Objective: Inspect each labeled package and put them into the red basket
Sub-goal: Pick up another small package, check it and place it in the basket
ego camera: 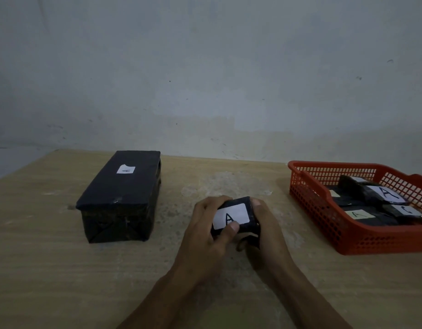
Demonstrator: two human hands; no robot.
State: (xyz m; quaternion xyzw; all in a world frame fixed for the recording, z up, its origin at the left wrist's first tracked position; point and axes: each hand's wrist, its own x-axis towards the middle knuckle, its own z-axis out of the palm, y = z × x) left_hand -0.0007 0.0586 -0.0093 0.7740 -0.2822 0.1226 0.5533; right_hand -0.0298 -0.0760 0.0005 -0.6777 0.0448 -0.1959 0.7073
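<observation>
package [233, 218] in both my hands, held just above the tabletop [50, 269] near its middle, white label with a handwritten "a" facing up at me. my left hand [206, 230] wraps its left side, the thumb lying across the label's lower edge; my right hand [262, 227] grips the right side, fingers curled round it. the red basket [324, 224] sits to my right, well apart from the package, already carrying several dark labelled packs. a large black box [120, 195], marked "a" too, stands on the tabletop to my left, untouched.

i judge the check on this one to be under way, with the carry to the basket yet to come. the risks as i see them: my thumb hides part of the label, so i could misread it; the dark wrap looks slick, so a loose one-handed carry could let it slip onto the tabletop; the basket's near wall stands in the way, and a low pass could catch on its rim; the packs inside lie unevenly, so this one could land tilted or slide off the pile.
</observation>
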